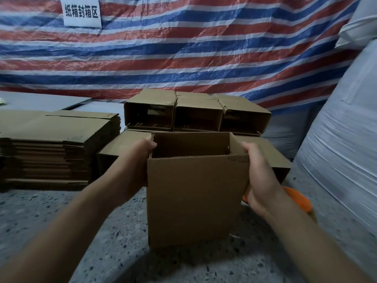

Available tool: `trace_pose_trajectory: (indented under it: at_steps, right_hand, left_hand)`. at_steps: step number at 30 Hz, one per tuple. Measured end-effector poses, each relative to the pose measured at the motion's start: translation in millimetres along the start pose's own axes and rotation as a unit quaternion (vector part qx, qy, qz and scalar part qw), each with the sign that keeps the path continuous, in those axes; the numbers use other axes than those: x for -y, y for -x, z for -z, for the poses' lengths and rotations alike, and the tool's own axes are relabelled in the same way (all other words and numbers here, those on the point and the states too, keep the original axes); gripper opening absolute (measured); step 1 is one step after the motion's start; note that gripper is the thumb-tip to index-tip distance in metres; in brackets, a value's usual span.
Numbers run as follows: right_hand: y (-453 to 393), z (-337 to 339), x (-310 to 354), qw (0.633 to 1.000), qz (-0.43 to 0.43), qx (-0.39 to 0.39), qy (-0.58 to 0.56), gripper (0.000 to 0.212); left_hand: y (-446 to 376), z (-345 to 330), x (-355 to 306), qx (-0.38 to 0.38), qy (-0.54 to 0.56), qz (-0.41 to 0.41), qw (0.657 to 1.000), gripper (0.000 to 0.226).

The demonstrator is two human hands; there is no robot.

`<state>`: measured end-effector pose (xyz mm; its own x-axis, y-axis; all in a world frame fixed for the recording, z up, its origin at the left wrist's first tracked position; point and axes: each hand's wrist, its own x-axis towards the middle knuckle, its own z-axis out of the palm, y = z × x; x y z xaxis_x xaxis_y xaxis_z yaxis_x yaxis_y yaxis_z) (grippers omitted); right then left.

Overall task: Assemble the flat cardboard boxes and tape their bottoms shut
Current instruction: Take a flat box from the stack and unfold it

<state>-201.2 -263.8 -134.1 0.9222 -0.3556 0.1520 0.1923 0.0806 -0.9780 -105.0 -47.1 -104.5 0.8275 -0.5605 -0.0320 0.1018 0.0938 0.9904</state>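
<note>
Bare forearms, no sleeves visible

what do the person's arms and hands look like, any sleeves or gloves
Both arms are bare as far as the frame shows: no sleeves, gloves, watch or rings visible. The left hand and right hand are ungloved. The dim light hides finer detail.

Speckled floor [61, 211] under flat cardboard stack [55, 152]

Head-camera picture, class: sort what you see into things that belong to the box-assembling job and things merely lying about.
Belongs to the job:
- open brown cardboard box, held by left hand and right hand
- stack of flat brown cardboard blanks
- assembled brown boxes lying on their sides
- orange object, possibly a tape dispenser

Lying about:
- striped red-white-blue tarpaulin
- white printed sign
- white woven sacks
</note>
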Motion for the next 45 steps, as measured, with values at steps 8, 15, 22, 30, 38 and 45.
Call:
trace_pose_trajectory:
  at_steps: [8, 15, 22, 30, 38, 45]
  right_hand:
    - [0, 12, 0, 0.992, -0.043, -0.053, -0.103, 0.058]
    - [-4, 0, -12, 0.989, -0.083, -0.100, -0.071, 0.071]
    - [1, -10, -15, 0.970, -0.117, -0.155, -0.146, 0.062]
    - [3, -12, -15, 0.963, -0.130, -0.175, -0.158, 0.064]
    - [6, -10, -19, 0.970, -0.088, -0.144, -0.175, 0.069]
    - [9, -9, -22, 0.980, -0.056, -0.113, -0.151, 0.067]
  left_hand:
    - [-5, 2, 13, 0.027, 0.053, 0.001, 0.998, 0.031]
    - [-7, 4, 15, 0.028, 0.044, -0.022, 0.998, 0.049]
    - [3, -10, 16, -0.029, 0.051, -0.069, 0.996, 0.060]
    - [4, -10, 19, -0.023, 0.122, -0.028, 0.992, 0.024]
    - [-7, 1, 29, -0.063, 0.131, -0.057, 0.988, 0.038]
    - [-8, 6, 36, -0.041, 0.059, -0.062, 0.995, 0.033]
